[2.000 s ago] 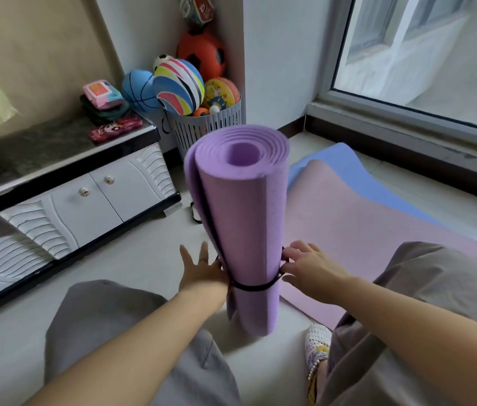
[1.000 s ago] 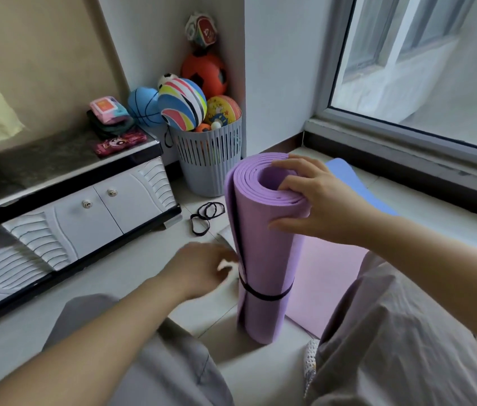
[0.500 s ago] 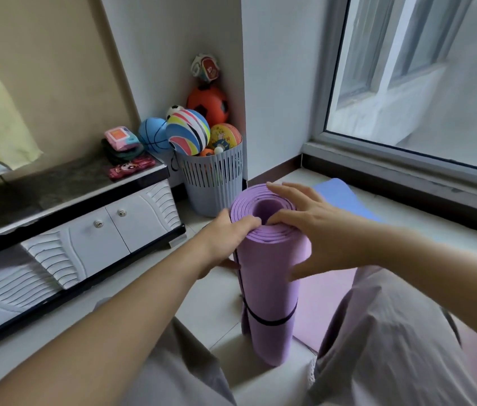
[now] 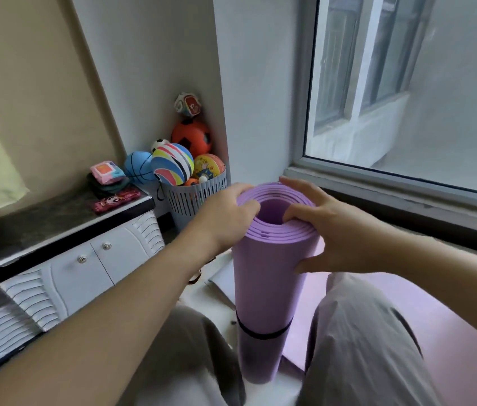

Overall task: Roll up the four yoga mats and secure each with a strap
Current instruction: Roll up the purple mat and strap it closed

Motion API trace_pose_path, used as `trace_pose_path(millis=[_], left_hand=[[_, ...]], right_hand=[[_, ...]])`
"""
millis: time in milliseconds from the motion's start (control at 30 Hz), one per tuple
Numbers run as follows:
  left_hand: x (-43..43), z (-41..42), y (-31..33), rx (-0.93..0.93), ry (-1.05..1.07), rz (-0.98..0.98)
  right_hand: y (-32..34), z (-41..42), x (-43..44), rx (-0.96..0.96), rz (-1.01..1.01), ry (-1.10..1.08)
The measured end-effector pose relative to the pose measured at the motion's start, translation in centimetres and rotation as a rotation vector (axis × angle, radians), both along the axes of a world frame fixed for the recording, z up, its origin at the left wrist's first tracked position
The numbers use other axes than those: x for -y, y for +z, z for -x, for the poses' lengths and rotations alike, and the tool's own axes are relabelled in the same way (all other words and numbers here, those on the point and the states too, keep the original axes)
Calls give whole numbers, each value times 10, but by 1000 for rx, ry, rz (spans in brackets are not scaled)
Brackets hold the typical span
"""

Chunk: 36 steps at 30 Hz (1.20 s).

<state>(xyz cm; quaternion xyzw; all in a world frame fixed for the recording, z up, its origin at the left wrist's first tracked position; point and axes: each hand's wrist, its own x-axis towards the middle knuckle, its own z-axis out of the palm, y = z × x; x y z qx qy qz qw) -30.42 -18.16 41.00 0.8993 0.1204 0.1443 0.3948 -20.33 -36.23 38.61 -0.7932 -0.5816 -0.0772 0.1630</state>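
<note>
1 purple mat (image 4: 266, 273) upright, long axis vertical, strap (image 4: 260, 336) low

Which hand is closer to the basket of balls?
Left. The left hand grips the mat on the basket side; the right hand holds the opposite side, farther away.

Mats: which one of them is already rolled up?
The purple mat, standing upright with a black strap round its lower end; the pink mat lies flat beside it.
</note>
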Motion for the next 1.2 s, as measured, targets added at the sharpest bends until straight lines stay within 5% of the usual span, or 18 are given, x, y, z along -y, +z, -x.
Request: trace_pose_path(millis=[567, 900, 1200], left_hand=[[11, -124, 112, 27, -51, -131], [-5, -174, 72, 149, -5, -131], [-68, -343, -1, 10, -18, 224]], right_hand=[[99, -85, 10, -14, -132, -145], [55, -137, -16, 220, -257, -273], [-31, -309, -86, 299, -357, -285]])
